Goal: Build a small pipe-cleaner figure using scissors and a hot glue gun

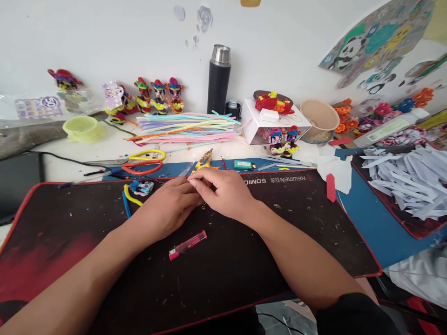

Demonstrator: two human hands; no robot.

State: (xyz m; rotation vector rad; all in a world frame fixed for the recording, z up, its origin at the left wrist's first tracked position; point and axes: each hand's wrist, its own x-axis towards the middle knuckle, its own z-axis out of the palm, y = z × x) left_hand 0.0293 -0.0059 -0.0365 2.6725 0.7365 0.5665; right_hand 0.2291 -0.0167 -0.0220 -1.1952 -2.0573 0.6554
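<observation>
Over the dark desk mat [223,274], my left hand [171,204] and my right hand [221,190] meet at the fingertips. The fingers of both are closed in a pinch, and whatever lies between them is too small or hidden to make out. Just beyond them a yellow glue gun [205,159] lies with its tip pointing away. A pink lighter [187,244] rests on the mat below my hands. Left of my left hand are a small blue figure piece [141,187], a yellow pipe cleaner [131,195] and a blue one [126,204].
Scissors with red and yellow handles [143,166] lie behind the mat. Farther back are pastel pipe cleaners [188,128], a black thermos [219,79], a white box [251,123] and several small figures [159,97]. Paper strips [412,181] are heaped at the right.
</observation>
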